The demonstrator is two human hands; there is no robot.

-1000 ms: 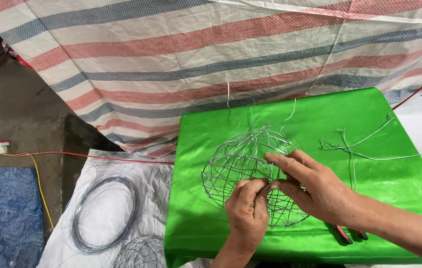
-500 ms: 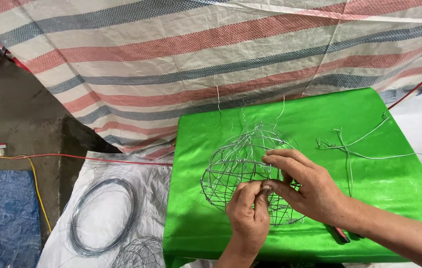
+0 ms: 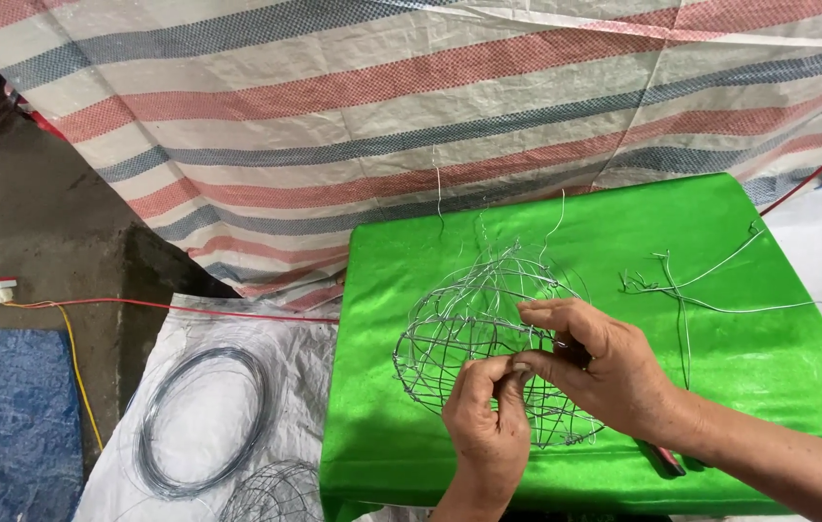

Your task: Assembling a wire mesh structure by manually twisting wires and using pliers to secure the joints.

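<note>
Wire-mesh globe of thin silver wire (image 3: 488, 338) rests on the surface draped in shiny green satin cloth (image 3: 401, 425), near its front edge, close to you so both hands can work it without stretching. Your left hand (image 3: 484, 425) comes up from below, its thumb and fingertips pinched shut on a strand at the globe's lower front. Your right hand (image 3: 604, 372) reaches in from the right and lies over the frame, its fingers closed on a wire beside the left hand's pinch; the two grips meet at one joint, apparently so one steadies the frame while the other works the strand. Loose wire ends stand up from the top of the globe.

To the right on the cloth lies a small tangle of spare wire offcuts (image 3: 682, 285), well apart from the globe. A red-handled tool (image 3: 662, 459) peeks out beneath your right wrist. Left of the surface, on a white woven sack (image 3: 189, 338), lies a dark coil of wire (image 3: 203, 420), and a second mesh frame (image 3: 276, 493) shows at the bottom edge. A striped tarpaulin (image 3: 382, 106) hangs behind.
</note>
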